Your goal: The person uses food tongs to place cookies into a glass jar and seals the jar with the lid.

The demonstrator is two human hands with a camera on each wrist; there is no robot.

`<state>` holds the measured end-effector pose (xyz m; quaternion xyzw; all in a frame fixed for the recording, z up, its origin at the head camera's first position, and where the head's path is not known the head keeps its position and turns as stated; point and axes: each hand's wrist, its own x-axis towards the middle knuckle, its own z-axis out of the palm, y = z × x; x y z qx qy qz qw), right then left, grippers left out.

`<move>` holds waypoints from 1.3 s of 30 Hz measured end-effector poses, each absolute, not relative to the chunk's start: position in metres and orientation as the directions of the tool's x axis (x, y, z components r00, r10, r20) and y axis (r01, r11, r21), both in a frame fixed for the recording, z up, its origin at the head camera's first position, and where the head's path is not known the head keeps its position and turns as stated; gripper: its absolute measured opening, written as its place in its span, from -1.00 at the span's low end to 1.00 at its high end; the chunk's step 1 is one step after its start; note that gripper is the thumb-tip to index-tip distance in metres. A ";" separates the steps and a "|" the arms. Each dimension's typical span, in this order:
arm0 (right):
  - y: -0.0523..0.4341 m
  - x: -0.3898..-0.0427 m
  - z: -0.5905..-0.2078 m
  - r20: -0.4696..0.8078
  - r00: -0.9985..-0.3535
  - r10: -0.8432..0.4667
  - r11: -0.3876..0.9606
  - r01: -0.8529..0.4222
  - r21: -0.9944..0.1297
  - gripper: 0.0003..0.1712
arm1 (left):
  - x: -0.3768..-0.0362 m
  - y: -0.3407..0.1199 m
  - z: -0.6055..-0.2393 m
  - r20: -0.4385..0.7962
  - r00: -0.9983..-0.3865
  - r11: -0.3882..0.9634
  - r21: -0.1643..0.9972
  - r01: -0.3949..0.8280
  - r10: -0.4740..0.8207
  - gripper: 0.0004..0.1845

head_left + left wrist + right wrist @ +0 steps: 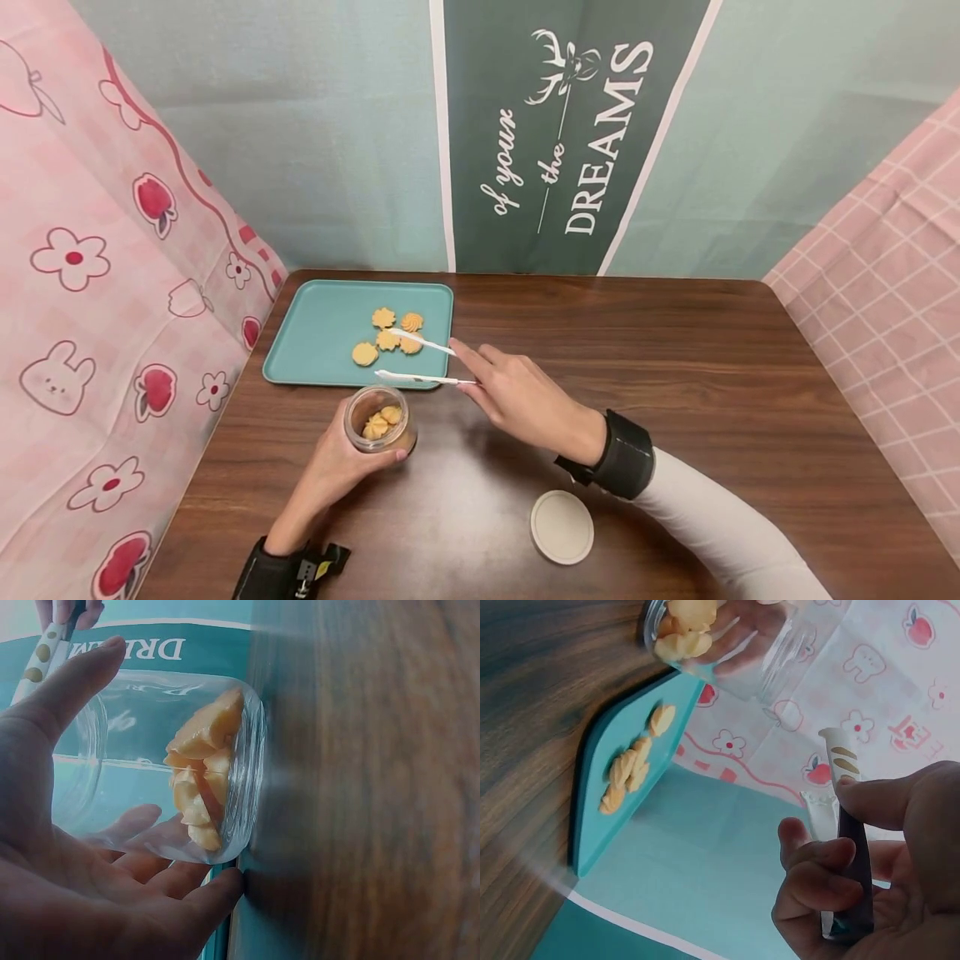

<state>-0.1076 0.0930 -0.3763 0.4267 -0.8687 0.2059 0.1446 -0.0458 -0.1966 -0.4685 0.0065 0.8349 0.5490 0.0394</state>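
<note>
A clear jar (378,419) with several cookies (199,772) at its bottom stands upright on the table, and my left hand (337,462) holds it with the fingers and thumb round its side. My right hand (521,400) grips a pair of white tongs (423,380) with a dark handle (855,881). The tongs' arms are spread apart over the right part of a teal tray (307,333), with nothing between their tips. Several cookies (365,354) lie on that tray, grouped toward its right side; one tong arm partly covers them.
A round pale lid (562,527) lies on the brown wooden table (675,350), nearer the front than my right hand. Fabric with fruit and rabbit prints (112,333) hangs at the left, a green curtain (337,150) at the back, and pink checked cloth (892,275) at the right.
</note>
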 end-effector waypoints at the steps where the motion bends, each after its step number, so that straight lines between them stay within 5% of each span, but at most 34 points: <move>1: 0.093 -0.109 -0.377 0.425 -0.597 -0.680 0.556 -0.798 -0.232 -0.38 | -0.046 -0.197 -0.468 -0.057 -0.997 0.396 0.918 -0.030 0.055 0.05; 39: 0.088 -0.145 -0.413 0.363 -0.700 -0.615 0.672 -0.706 -0.223 -0.43 | -0.045 -0.197 -0.471 -0.055 -0.997 0.410 0.912 -0.028 0.053 0.06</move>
